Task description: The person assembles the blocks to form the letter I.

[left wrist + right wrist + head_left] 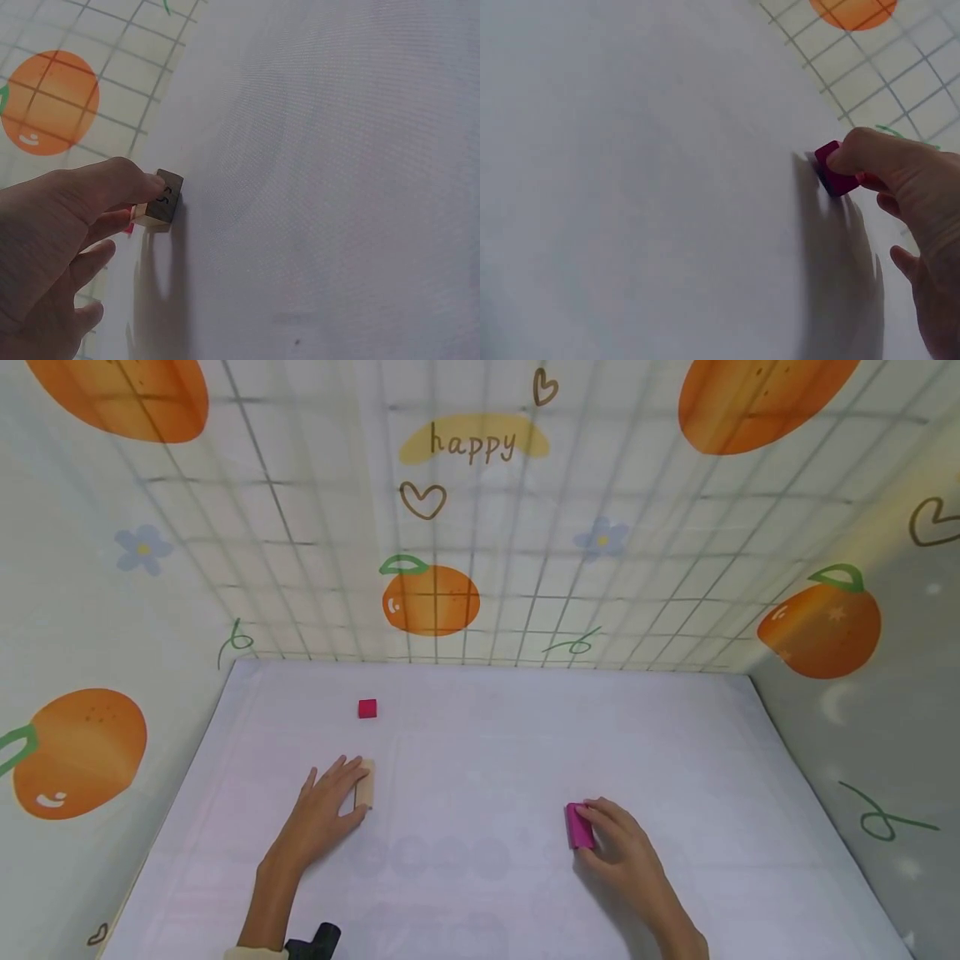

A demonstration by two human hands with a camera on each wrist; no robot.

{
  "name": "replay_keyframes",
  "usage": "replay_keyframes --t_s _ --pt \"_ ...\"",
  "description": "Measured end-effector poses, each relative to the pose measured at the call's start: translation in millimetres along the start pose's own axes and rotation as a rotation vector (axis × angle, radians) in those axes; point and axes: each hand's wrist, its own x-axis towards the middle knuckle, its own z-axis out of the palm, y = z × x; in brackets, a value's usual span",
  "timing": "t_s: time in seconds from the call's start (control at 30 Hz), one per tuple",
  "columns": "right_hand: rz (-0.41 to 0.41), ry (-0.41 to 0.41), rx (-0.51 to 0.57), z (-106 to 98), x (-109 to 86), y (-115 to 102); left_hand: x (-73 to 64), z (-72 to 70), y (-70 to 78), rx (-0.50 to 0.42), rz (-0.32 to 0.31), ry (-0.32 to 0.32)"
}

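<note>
A plain wooden block [365,785] is pinched lengthwise between the thumb and fingers of my left hand [324,814], left of the table's middle. Its end face [171,187] shows dark markings, partly covered by the thumb in the left wrist view. To the right, my right hand [621,847] grips a magenta block [579,827] by its two ends. That block looks darker along its left side; whether it touches the table I cannot tell. A small red block [367,708] lies farther back, beyond the left hand, with neither hand on it.
The white tabletop [465,743] runs back to a gridded cloth wall [510,602] printed with oranges. Similar walls stand at the left and right. A black strap piece [315,942] shows at the left wrist.
</note>
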Motion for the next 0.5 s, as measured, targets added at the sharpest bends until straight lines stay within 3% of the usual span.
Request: replay_keyframes --t_s 0.33,0.5 --pt "-0.205 0.048 0.021 20.9 -1.1 -22.1 0.1 0.0 0.8 0.007 -0.007 -0.01" --pt "-0.22 0.019 0.044 25.9 -3.2 -31.4 0.3 0.6 -0.1 0.0 -0.003 -0.009"
